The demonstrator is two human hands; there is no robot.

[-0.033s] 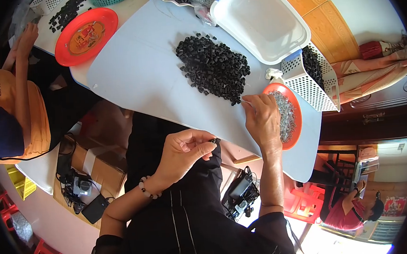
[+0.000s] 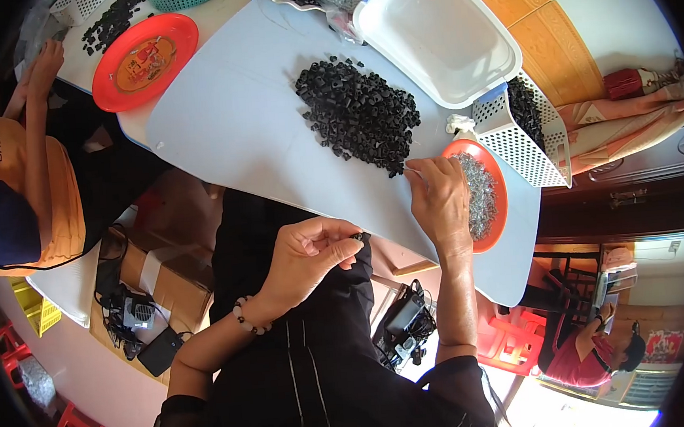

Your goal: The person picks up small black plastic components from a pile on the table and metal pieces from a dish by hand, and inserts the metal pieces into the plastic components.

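The left hand [image 2: 307, 255] is just off the near edge of the tabletop [image 2: 231, 102], thumb and forefinger closed on a small black piece [image 2: 357, 236]. The right hand [image 2: 443, 210] is over the tabletop near that edge, its fingers bent, tips close together; whether they grip anything is too small to tell. A heap of black pieces [image 2: 358, 109] lies mid-tabletop. Toward the right end, an orange bowl [image 2: 501, 202] of clear bits [image 2: 479, 196] sits just beside the right hand.
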